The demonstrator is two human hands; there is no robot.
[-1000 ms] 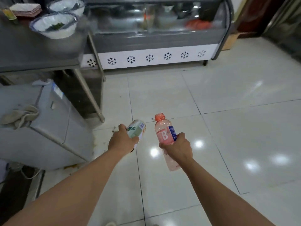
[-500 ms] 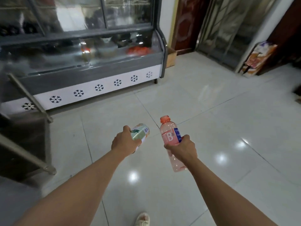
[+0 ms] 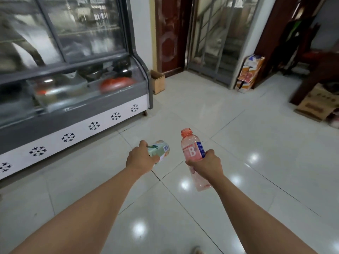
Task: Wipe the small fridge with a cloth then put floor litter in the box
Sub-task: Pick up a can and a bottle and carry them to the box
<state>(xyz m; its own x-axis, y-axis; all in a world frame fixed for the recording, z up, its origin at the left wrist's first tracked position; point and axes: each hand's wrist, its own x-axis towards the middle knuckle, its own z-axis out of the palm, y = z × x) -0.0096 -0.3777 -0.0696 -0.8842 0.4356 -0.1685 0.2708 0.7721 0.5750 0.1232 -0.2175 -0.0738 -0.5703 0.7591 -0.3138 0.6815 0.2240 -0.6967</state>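
swinging rightward, the view is now taking in a small cardboard box beside the display case. left hand is curling around a can, right hand gripping a pink bottle; another box, seemingly open, is risking a mix-up.

display case blurred and cut off at left, cardboard box cropped at right, bottle middle hidden by fingers

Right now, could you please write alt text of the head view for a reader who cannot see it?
A person's left hand holds a can and the right hand holds a pink bottle over a shiny tiled floor. A glass display fridge stands on the left, and a small open cardboard box sits beside it.
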